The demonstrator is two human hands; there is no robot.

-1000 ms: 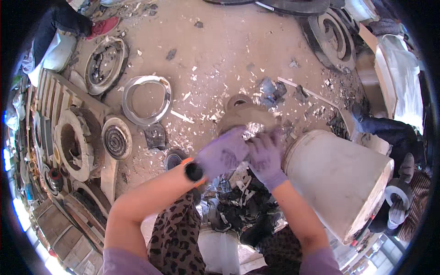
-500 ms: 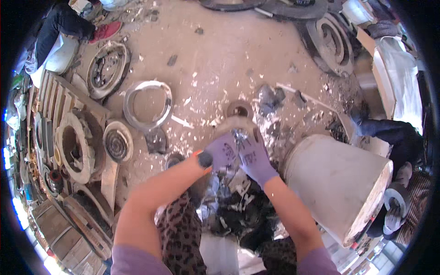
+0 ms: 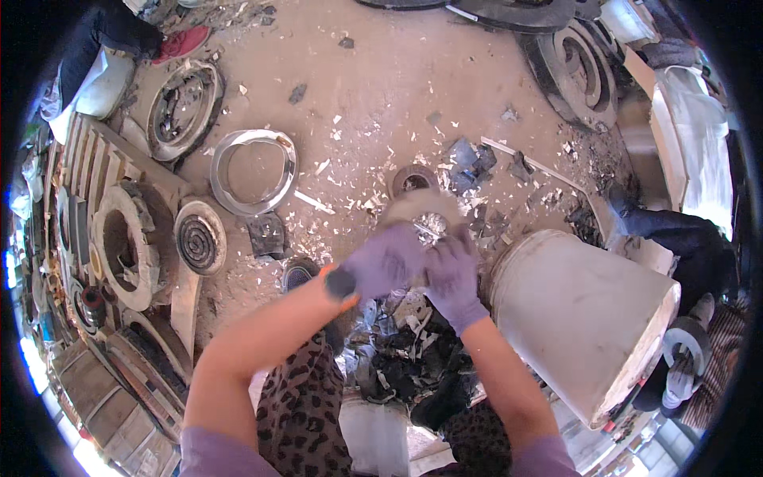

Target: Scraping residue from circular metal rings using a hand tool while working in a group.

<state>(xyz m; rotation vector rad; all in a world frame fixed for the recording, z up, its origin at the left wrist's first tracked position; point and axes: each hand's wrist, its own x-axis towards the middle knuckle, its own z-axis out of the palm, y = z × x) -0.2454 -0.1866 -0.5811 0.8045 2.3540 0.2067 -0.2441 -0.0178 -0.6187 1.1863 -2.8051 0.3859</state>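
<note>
My left hand (image 3: 388, 261), in a purple glove, is closed and somewhat blurred over a round, tan block (image 3: 404, 210). A thin pale edge shows at its fingertips, but what it grips is hidden. Beside it my right hand (image 3: 455, 278), gloved alike, has its fingers curled at a silvery crumpled piece (image 3: 432, 226) on the block. Just beyond the block lies a brown ring-shaped part (image 3: 413, 181). Below my hands, a heap of black and silvery scraps (image 3: 405, 350) lies between my legs, above a whitish bucket (image 3: 373, 433).
A large whitish drum (image 3: 584, 318) lies tilted at the right. Left of me are a shiny metal ring (image 3: 292, 171), a spiral-faced disc (image 3: 199, 238) and a thick rough ring (image 3: 111, 258). Pale chips litter the floor. Other people's legs show at far left and right.
My left hand has shifted slightly left and down, and my right hand slightly right. More of the silvery crumpled piece now shows between them. The whole view has tilted a little.
</note>
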